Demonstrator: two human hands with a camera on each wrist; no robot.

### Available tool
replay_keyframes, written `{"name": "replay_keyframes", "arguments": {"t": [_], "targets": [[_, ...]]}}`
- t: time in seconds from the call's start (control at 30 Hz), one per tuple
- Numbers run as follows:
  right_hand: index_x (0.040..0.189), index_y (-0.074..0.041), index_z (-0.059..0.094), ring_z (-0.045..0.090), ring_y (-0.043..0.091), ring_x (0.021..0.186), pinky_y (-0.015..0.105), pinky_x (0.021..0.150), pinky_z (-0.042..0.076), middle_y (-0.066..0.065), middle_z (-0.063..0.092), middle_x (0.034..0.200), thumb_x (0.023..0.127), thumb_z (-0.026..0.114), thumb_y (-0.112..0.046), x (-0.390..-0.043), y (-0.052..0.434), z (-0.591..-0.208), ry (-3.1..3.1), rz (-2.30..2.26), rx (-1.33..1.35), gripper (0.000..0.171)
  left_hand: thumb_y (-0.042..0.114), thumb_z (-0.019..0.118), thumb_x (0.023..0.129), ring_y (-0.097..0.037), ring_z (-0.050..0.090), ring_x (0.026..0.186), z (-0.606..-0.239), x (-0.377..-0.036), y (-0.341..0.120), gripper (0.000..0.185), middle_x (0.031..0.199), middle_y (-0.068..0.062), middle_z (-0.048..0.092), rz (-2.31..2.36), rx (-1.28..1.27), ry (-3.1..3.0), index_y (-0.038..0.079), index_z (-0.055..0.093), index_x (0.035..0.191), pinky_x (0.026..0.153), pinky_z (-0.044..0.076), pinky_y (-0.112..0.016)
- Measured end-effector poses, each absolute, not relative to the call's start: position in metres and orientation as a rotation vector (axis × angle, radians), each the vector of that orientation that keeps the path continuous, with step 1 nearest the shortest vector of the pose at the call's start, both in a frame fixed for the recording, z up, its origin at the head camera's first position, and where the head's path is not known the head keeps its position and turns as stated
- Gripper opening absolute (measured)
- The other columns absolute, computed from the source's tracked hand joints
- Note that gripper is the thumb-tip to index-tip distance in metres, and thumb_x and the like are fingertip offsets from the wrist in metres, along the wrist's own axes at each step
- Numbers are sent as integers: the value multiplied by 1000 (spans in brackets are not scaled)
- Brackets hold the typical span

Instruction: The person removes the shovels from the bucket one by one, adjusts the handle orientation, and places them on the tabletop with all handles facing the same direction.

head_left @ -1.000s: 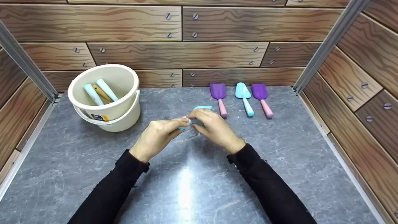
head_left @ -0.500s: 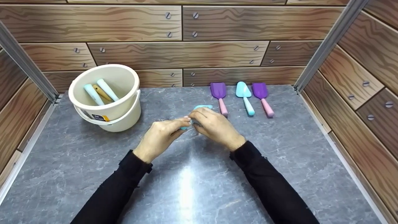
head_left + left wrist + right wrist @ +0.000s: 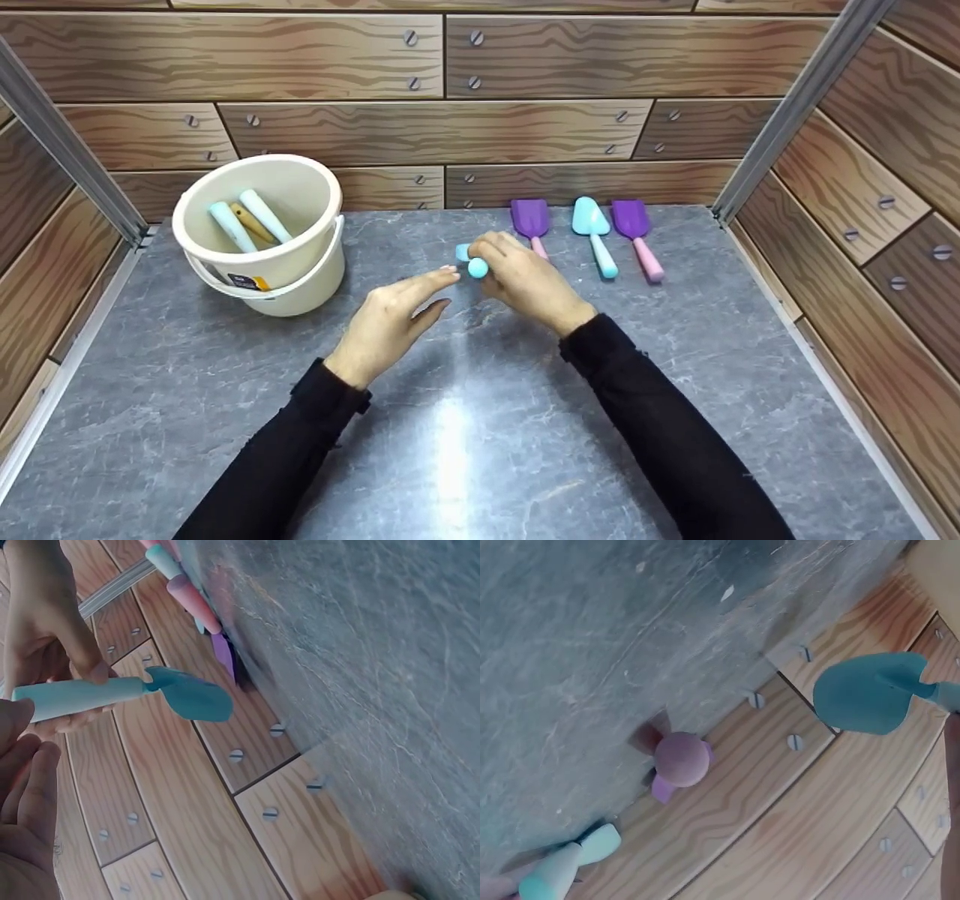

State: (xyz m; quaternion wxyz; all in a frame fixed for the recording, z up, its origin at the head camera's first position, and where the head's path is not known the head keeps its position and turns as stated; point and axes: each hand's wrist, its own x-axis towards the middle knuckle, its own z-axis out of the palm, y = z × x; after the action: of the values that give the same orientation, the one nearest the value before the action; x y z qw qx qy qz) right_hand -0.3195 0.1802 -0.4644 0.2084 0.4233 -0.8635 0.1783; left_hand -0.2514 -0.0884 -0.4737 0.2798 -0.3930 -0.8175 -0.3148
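Gray marble-look tabletop (image 3: 187,375), bright glare streak near middle. Cream bucket (image 3: 300,259) upright at far left, handle down against its side. Far edge, right of center, row left to right: pink-handled purple shovel (image 3: 530,217), turquoise trowel (image 3: 590,221), second purple shovel (image 3: 631,221), also pink-handled. Blades toward back wall, handles toward person. Leftmost handle partly hidden in head view.

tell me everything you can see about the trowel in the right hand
The trowel has a teal, scooped, round-tipped blade and a thick, paler blue-green handle with a rounded end; it all looks like smooth plastic. It is held above the table, tilted, with the handle's end up and the blade down. The right hand grips the handle. The left hand is close to the handle's end, with a gap between.
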Motion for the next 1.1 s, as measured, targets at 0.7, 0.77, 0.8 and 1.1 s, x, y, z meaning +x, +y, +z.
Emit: {"name": "replay_keyframes", "arguments": {"t": [0.7,0.77,0.8,1.1], "targets": [[115,-3,63,73,36,111,51,103,67,16,71,115,97,75,12,-361,175,-466,-2597,669,961,27,27,74,118,-34,67,159,-478,-250,-89,59,173,-15,66,-573,-1047,-2562,6,58,170,134,57,-53],[115,-3,63,72,36,110,51,103,67,16,71,114,97,75,13,-365,174,-467,-2610,686,950,27,30,74,118,-34,63,163,-479,-250,-88,62,176,-15,63,-509,-1056,-2584,6,56,172,137,53,-55],[115,-3,62,72,36,110,51,104,67,16,71,114,97,75,13,-366,174,-467,-2615,694,947,27,31,74,118,-34,62,165,-479,-250,-88,64,177,-15,62,-482,-1059,-2593,6,54,173,138,52,-55],[118,-3,65,74,37,117,51,112,67,16,73,121,98,78,10,-378,170,-473,-2641,710,920,27,35,73,118,-37,54,171,-484,-249,-87,72,182,-18,54,-430,-1068,-2663,2,47,177,141,47,-58]]}}
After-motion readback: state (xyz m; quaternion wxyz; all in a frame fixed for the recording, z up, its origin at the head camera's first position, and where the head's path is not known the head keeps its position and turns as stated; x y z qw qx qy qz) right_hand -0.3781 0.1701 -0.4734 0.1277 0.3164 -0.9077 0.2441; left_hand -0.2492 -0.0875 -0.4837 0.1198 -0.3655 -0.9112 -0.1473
